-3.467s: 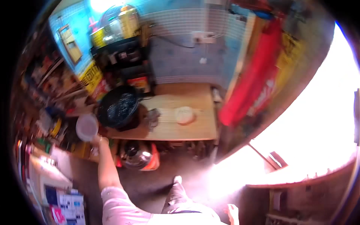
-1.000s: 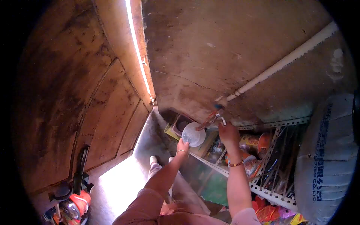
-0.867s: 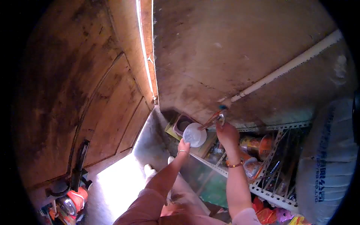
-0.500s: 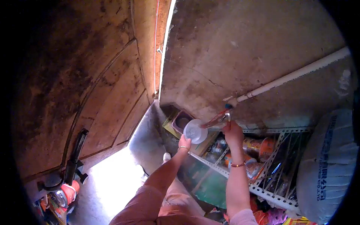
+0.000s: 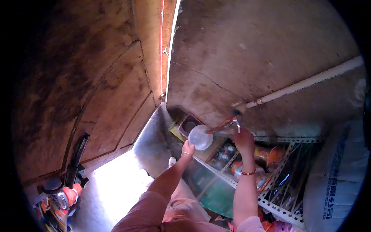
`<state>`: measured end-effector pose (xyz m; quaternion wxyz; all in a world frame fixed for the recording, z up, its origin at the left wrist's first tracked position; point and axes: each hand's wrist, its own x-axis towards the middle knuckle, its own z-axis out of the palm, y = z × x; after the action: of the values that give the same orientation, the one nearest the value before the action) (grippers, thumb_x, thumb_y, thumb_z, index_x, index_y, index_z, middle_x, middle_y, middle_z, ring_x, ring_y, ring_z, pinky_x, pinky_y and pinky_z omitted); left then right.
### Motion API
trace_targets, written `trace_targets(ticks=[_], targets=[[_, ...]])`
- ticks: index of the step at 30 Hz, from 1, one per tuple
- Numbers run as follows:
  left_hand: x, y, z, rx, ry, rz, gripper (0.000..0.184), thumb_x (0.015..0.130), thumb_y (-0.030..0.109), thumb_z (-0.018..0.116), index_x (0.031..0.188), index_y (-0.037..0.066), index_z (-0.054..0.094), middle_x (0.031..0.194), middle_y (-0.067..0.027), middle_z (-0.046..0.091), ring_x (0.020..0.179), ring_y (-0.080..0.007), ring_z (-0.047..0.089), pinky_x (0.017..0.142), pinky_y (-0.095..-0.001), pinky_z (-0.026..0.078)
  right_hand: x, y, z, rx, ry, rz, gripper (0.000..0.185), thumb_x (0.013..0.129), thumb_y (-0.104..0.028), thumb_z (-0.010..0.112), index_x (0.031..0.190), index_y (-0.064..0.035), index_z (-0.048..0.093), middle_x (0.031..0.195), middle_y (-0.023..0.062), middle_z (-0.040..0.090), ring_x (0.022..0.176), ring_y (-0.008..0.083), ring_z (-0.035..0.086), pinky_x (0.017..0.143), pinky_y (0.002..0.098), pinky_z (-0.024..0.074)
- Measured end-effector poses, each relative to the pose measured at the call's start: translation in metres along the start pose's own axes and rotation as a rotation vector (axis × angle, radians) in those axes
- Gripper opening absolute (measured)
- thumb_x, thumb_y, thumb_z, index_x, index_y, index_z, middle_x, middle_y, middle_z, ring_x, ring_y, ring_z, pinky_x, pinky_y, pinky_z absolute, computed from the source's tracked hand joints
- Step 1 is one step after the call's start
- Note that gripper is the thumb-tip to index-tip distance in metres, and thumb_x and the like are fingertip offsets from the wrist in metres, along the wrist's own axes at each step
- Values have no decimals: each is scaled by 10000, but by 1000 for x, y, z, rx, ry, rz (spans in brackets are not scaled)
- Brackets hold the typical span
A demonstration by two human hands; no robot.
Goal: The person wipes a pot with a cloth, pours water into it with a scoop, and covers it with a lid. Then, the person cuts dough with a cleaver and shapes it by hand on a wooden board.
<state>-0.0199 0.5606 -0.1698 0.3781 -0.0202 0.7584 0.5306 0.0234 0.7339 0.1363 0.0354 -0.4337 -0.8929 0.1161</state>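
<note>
The left hand (image 5: 188, 147) is holding a translucent bowl (image 5: 200, 137) by its edge, the right hand (image 5: 243, 141) is gripping a silver tap handle (image 5: 237, 125), a reddish hose (image 5: 222, 126) is leading toward the bowl, a white pipe (image 5: 313, 81) is running along the wall (image 5: 239, 50), a printed sack (image 5: 338, 174) is resting at right.

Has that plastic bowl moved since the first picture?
Yes. Held in the left hand, the bowl has gone from beside the black wok to near the lower end of the white wall pipe.
</note>
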Motion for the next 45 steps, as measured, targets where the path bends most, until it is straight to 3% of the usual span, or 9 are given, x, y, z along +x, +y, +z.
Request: trace_targets(ticks=[2,10,15,18,23,28,38,42,45], targets=[[-18,25,-19,-8,-28,-31,354,723,171,572,1051,40,550,935,-211,623,908,-372,595,789,-422,462,5,-4,14,317,-322,106,268,880,-245,554,821,16,572,777,122,655,680,186,657,568,316,499],[3,-86,-44,-150,6,281,385,743,85,522,1124,41,556,1006,-156,640,926,-284,609,836,-392,465,-86,-43,39,676,-196,39,260,888,-230,507,866,1,624,686,77,643,636,180,615,615,302,477],[-67,-119,-192,668,-275,289,291,765,229,577,966,21,608,981,-170,632,838,-323,613,758,-410,485,-208,-99,84,347,-562,-297,174,850,-151,536,915,-12,617,757,110,650,691,204,641,649,328,490],[-180,-113,-318,-436,17,92,230,799,118,566,1001,18,614,849,-127,644,726,-245,609,692,-339,495,-272,-164,130,348,-814,-408,164,849,-120,534,921,1,618,730,87,656,646,181,652,627,312,502],[-317,-195,-497,-363,514,274,234,809,121,579,1018,19,608,904,-106,631,800,-217,589,723,-326,483,-366,-270,225,224,-996,-794,190,858,-121,520,936,25,612,738,89,656,639,132,632,587,285,506],[-483,-230,-677,-455,981,203,210,810,57,584,1012,5,606,872,-56,635,766,-142,586,674,-281,490,-473,-456,264,-310,-1019,-1437,244,814,-252,539,845,-37,652,817,197,637,804,392,602,726,447,491],[-697,-267,-1011,-733,1557,327,295,776,-6,502,1056,7,592,694,23,527,543,-34,430,498,-169,333,-731,-810,384,-77,-1120,-2120,224,876,-252,516,917,-66,633,872,136,640,790,301,613,709,367,487],[-747,-269,-1142,-707,1650,328,346,825,46,560,1169,10,545,710,29,505,584,-26,423,520,-169,327,-850,-929,486,385,-2229,-1191,307,917,-250,526,1138,-40,564,999,54,630,879,138,585,770,300,477],[-771,-267,-1239,-648,1686,187,319,828,67,545,1142,15,575,677,33,499,539,-32,410,498,-173,331,-942,-998,505,454,-2288,-795,413,903,-266,548,1239,-33,486,1119,57,578,988,133,534,823,261,441]])
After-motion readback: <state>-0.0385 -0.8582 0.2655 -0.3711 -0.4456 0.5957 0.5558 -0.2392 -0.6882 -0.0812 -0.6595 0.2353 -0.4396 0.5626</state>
